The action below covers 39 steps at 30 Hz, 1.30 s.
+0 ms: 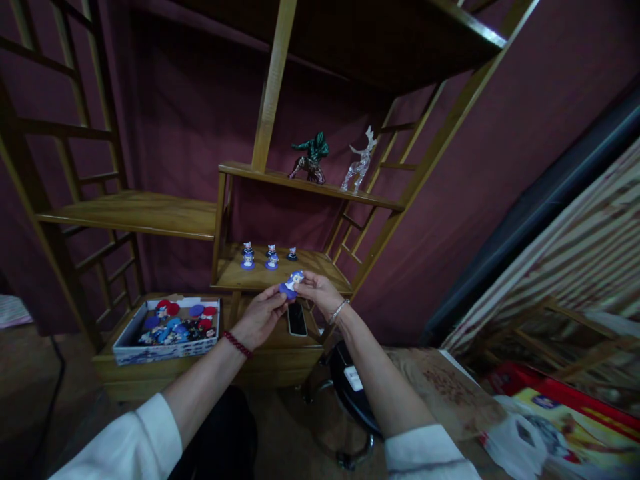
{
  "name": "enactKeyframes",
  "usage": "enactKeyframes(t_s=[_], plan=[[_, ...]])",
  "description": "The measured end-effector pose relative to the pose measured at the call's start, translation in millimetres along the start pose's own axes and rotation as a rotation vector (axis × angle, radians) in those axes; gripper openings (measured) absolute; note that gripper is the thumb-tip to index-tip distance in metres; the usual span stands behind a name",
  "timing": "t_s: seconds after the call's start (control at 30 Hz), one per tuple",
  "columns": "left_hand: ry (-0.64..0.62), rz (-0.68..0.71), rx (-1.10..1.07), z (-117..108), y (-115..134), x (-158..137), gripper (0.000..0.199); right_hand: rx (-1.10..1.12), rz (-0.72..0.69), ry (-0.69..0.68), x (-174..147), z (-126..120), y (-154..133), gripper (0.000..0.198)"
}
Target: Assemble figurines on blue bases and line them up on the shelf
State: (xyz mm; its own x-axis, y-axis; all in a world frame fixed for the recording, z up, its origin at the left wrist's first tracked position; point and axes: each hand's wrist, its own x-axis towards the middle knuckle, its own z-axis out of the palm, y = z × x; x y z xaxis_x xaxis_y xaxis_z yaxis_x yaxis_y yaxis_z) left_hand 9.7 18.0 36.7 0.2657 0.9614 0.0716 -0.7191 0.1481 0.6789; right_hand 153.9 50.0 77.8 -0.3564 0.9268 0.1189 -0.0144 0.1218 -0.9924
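Observation:
Both my hands pinch one small purple and white figurine point(292, 285) on a round purple base, tilted in front of the low shelf. My left hand point(263, 312) grips its base from the left. From the right, my right hand point(321, 293) holds its upper body. Just beyond, several small figurines stand on the low shelf point(235, 275): purple ones such as this figurine point(272, 261) in front, darker ones such as this figurine point(293, 254) behind. A shallow cardboard box point(173, 352) at the left holds a jumble of red, blue and purple figurines.
A phone point(297, 320) lies under my hands on the cabinet top. A dark green crouching figure point(313, 159) and a clear deer figure point(359, 165) stand on the shelf above. Below right are a black wheeled stool point(357, 400) and a plastic bag point(517, 443).

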Motion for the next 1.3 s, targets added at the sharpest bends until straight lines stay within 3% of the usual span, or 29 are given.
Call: enactKeyframes(t_s=[0.53,1.3], plan=[[-0.01,0.033,0.081,-3.9,11.7,-12.9,0.023,-0.101,-0.064,0.008,4.9,10.7,-2.7,0.036],[-0.061,0.029,-0.011,-3.7,12.7,-19.4,0.015,-0.164,-0.063,-0.065,-1.0,12.1,-3.5,0.038]])
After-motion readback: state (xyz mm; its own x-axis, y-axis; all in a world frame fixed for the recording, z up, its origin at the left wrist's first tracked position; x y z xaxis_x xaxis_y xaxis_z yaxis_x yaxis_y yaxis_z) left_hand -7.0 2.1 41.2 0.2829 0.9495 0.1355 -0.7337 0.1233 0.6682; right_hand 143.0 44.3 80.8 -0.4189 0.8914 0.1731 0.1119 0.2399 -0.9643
